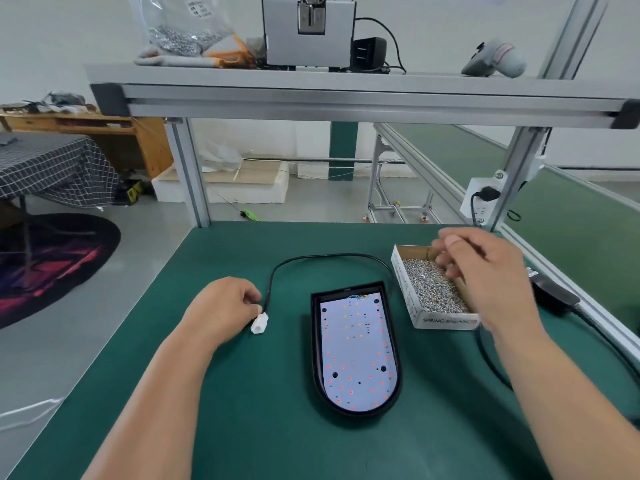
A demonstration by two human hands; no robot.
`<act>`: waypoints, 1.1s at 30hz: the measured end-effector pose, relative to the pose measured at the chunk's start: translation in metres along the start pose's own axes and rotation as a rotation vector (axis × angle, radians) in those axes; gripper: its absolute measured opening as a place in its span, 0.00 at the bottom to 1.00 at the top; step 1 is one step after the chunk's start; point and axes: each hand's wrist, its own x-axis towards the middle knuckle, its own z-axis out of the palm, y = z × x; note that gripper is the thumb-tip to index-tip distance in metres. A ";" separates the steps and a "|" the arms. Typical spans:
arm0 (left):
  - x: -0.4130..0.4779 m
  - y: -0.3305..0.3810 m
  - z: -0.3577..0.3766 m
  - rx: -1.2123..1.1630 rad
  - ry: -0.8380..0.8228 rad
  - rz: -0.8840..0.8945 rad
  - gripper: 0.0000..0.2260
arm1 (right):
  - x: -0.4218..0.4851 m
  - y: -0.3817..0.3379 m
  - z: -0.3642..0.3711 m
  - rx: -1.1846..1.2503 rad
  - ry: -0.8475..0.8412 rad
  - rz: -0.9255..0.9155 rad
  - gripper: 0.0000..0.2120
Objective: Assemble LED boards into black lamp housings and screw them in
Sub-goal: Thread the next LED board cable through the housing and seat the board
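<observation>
Matt black plastic housing [356, 412] (cardboard screw box [412, 303])

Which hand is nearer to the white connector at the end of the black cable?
Left. The left hand lies right beside the white connector. The right hand is over the screw box, on the far side of the lamp housing.

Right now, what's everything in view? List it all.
housing: one, black, centre of mat
LED board: one, white, inside housing
cable: one, black, loops from housing to connector
connector: one, white, left of housing
screw box: one, white, right of housing, full of silver screws
black block: one, mat's right edge
mat: one, green, benchtop
shelf: one, grey, overhead, bearing bag, machine, adapter, tool
left hand: one, fingers curled, touching connector
right hand: one, blurred, over screw box
</observation>
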 end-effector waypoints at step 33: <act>-0.002 -0.008 -0.005 -0.023 -0.020 0.017 0.06 | -0.026 0.041 -0.115 0.098 0.032 0.358 0.03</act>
